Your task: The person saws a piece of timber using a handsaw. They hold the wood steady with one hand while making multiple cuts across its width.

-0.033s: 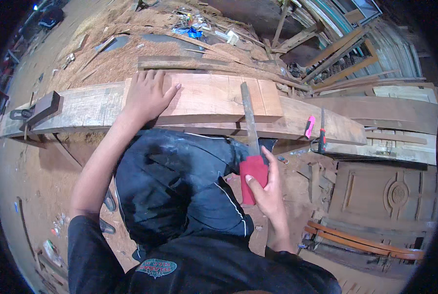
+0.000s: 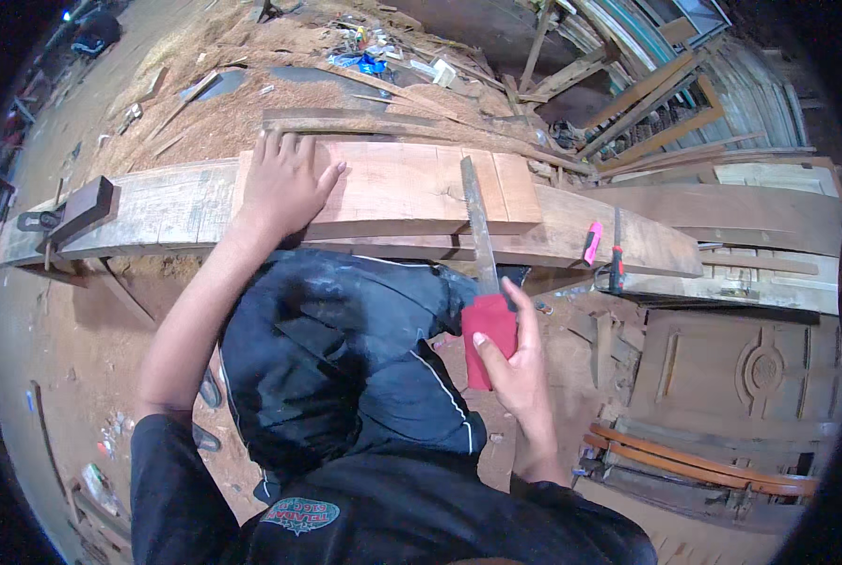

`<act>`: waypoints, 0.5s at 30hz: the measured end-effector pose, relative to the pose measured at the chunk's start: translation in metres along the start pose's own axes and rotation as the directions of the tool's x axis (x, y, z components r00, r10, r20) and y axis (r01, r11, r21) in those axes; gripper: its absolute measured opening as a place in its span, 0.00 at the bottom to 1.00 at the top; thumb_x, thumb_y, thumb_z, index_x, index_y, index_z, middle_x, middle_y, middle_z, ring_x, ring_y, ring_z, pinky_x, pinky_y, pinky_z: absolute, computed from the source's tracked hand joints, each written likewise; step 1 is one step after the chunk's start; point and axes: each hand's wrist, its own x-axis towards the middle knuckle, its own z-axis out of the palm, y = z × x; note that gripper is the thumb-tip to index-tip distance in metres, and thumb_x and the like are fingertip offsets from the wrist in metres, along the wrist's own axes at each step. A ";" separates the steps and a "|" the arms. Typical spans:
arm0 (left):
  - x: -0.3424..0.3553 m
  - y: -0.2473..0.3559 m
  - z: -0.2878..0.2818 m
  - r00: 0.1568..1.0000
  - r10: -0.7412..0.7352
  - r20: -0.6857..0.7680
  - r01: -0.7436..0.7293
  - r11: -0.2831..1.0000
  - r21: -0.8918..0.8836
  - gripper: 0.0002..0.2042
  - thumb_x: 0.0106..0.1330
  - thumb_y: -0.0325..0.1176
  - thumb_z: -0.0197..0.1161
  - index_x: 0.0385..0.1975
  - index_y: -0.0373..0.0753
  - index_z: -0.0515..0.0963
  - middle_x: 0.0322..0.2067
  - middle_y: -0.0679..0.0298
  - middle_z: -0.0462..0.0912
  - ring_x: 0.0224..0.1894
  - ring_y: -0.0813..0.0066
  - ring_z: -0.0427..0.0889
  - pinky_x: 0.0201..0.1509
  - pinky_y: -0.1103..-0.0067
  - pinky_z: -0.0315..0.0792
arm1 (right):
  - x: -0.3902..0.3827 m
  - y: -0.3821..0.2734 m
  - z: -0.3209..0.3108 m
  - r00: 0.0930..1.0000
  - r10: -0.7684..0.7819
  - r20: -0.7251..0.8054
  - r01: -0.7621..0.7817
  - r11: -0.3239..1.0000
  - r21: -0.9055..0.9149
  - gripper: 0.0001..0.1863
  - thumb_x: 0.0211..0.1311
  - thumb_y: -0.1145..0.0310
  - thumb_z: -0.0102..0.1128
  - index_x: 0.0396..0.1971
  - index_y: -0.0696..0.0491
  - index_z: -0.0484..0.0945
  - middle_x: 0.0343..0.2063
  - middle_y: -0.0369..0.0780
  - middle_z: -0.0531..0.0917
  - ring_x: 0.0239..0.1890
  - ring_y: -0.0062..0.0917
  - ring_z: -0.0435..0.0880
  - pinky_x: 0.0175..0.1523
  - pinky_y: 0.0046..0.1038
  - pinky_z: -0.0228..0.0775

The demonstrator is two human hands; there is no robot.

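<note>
The board (image 2: 392, 186) lay lengthwise on the long desk (image 2: 181, 202), its near edge close to the desk's near edge. Its right end stopped well short of the desk's right end, and a stretch of the desk's surface showed on either side of it. Right of the saw (image 2: 477, 212), room opened above the floor (image 2: 557, 400), while on the left the dark trousers (image 2: 345, 301) came up close to the desk's near edge and the blade. At the desk's left end sat a plane (image 2: 84, 209), well apart from the board. Toward the right end lay a pink marker (image 2: 593, 243) and, just beside it, a tool (image 2: 617, 266) whose red-and-black handle stuck out over the near edge. Beyond the far side were shavings (image 2: 214, 122) and scrap wood; a carved panel (image 2: 722, 367) lay lower right. The left grip (image 2: 291, 179) was spread on the board's left part, fingertips at the far edge, thumb out to the right. The right grip (image 2: 510, 363) was closed around the saw's red handle, below desk level in the view, and the blade crossed the board near its right end.
</note>
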 end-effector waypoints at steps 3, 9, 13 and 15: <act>0.004 0.032 -0.003 0.993 0.079 -0.090 -0.080 0.997 -0.007 0.38 0.70 0.60 0.58 0.63 0.28 0.71 0.65 0.40 0.70 0.72 0.39 0.62 0.78 0.54 0.53 | 0.007 -0.004 -0.002 0.999 -0.054 -0.003 0.054 0.997 -0.056 0.38 0.65 0.77 0.61 0.74 0.54 0.60 0.57 0.48 0.79 0.48 0.31 0.86 0.56 0.31 0.78; 0.004 0.084 0.002 0.977 0.170 0.126 -0.143 0.969 -0.199 0.57 0.55 0.71 0.65 0.73 0.27 0.60 0.74 0.42 0.58 0.78 0.43 0.53 0.81 0.53 0.45 | 0.047 -0.032 0.014 0.997 -0.080 0.001 0.075 0.930 -0.359 0.36 0.62 0.70 0.61 0.72 0.57 0.66 0.49 0.58 0.84 0.50 0.47 0.87 0.57 0.38 0.77; -0.002 0.079 0.003 0.978 0.171 0.120 -0.159 0.982 -0.102 0.55 0.55 0.67 0.68 0.74 0.29 0.57 0.75 0.44 0.57 0.78 0.46 0.54 0.81 0.55 0.47 | 0.063 -0.040 0.034 0.998 -0.061 -0.030 0.040 0.883 -0.467 0.36 0.59 0.71 0.58 0.70 0.58 0.68 0.44 0.60 0.85 0.47 0.55 0.85 0.56 0.44 0.77; -0.003 0.080 0.003 0.977 0.194 0.092 -0.183 0.976 -0.117 0.54 0.56 0.64 0.69 0.74 0.30 0.58 0.75 0.45 0.57 0.78 0.46 0.54 0.81 0.54 0.48 | 0.060 -0.044 0.035 0.998 -0.055 -0.005 0.047 0.883 -0.468 0.36 0.58 0.71 0.58 0.70 0.58 0.67 0.42 0.60 0.85 0.46 0.54 0.86 0.56 0.44 0.77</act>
